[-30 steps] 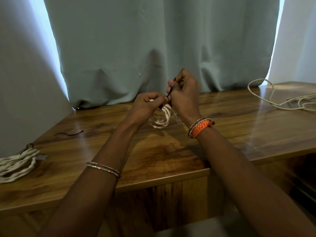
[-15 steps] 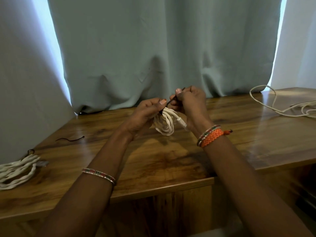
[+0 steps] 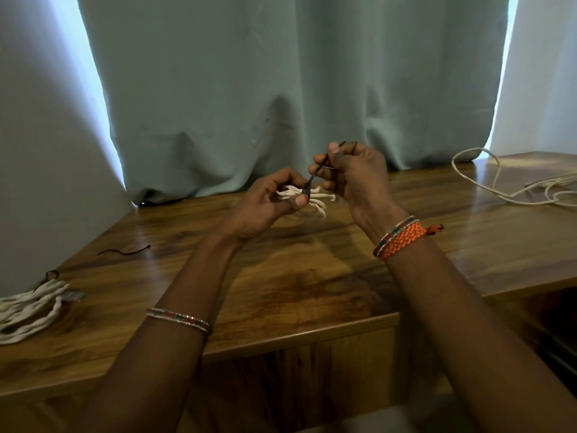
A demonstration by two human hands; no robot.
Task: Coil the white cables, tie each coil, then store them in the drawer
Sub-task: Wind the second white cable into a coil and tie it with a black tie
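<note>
1. Holding a small white cable coil [image 3: 307,196] above the table [image 3: 312,276], the left hand [image 3: 265,207] has its fingers and thumb curled round it.
2. The right hand [image 3: 352,173] pinches a thin dark tie [image 3: 313,179] between thumb and fingers, just right of the coil.
3. The tie runs down from the right hand to the middle of the coil, where it wraps round the strands.
4. The right wrist wears an orange band [image 3: 402,240]; the left arm wears a thin beaded band [image 3: 178,319].
5. Far left of the coil, another white coil [image 3: 28,307] lies on the table with a dark tie at its top end.
6. Between that coil and the held coil, a spare dark tie [image 3: 125,251] lies on the table.
7. Far right of the held coil, a loose white cable [image 3: 499,182] lies uncoiled on the table.
8. Behind the held coil hangs a pale curtain [image 3: 281,89].
</note>
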